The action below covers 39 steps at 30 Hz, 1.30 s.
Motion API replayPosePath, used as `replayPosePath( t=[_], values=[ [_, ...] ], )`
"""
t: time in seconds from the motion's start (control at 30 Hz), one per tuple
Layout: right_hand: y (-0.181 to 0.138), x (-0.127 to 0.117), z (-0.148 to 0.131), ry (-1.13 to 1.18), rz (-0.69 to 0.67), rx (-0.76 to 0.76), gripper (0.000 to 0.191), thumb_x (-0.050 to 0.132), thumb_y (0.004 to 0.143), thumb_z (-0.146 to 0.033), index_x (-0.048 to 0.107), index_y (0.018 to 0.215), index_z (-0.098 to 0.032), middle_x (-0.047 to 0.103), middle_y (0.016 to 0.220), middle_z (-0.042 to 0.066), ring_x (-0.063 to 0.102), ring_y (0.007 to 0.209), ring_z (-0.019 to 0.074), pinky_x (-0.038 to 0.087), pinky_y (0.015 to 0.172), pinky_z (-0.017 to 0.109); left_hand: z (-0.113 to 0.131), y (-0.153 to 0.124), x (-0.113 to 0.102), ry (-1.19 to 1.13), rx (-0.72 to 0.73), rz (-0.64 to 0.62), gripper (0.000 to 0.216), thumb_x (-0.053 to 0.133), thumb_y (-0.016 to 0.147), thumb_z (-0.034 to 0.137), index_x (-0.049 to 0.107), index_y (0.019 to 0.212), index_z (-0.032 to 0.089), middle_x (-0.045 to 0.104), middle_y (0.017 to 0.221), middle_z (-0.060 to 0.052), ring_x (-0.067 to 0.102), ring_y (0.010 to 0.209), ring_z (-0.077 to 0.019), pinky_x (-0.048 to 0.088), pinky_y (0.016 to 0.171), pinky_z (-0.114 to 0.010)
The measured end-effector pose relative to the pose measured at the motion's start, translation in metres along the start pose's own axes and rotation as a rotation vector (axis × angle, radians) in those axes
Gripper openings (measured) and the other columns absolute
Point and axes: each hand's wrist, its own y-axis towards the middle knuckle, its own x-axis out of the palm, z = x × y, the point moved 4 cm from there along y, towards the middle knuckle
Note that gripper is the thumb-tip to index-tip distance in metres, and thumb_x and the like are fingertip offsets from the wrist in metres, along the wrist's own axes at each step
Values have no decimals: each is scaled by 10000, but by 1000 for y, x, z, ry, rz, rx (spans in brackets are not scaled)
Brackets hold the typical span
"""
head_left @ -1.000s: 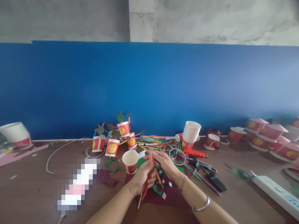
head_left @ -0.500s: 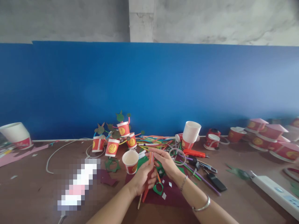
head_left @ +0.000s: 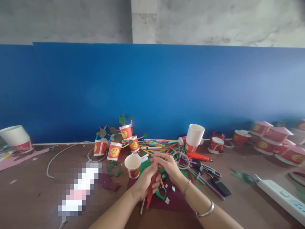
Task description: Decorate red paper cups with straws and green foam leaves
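Straws [head_left: 150, 195] upright in left hand [head_left: 145, 182] w/ right hand [head_left: 168, 164] pinching tips.

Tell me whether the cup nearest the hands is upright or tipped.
Upright: the paper cup stands on its base, mouth up, left of the left hand holding straws.
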Motion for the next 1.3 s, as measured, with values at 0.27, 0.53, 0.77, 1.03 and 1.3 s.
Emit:
replayPosePath(
  t=[0.27,0.53,0.77,1.03,1.3],
  values=[
    [1,3,4,-233,-9,-114,431,602,750,-536,727,925,-162,710,728,59,628,648,194,492,581,292,1,2,-3,36,12,117,511,590,693,674,398,770,207,313,485,127,152,321,-6,76,311,-165],
    [-1,3,-2,-301,-29,-147,505,496,811,-595,732,1003,-191,653,670,19,605,787,214,470,720,287,2,1,-4,11,15,116,487,619,689,634,396,773,209,348,485,122,176,317,-10,85,312,-173],
    [-2,3,0,-265,-43,-129,482,476,833,-586,706,1050,-222,706,842,30,611,920,228,450,820,314,0,4,-10,4,17,119,477,634,682,613,395,771,210,344,492,124,169,320,-8,75,313,-170],
    [9,-31,-2,-208,312,-156,415,624,718,-556,693,771,-151,700,707,81,604,672,214,430,601,301,3,9,-24,-41,129,285,473,640,670,604,394,751,209,301,466,129,160,322,-13,66,308,-171],
    [14,-20,9,-402,198,-184,376,505,817,-473,663,701,-152,658,595,51,598,589,181,468,589,283,-2,8,-27,-52,175,419,510,629,643,651,391,744,212,277,457,134,151,323,-11,79,303,-157]
  ],
)
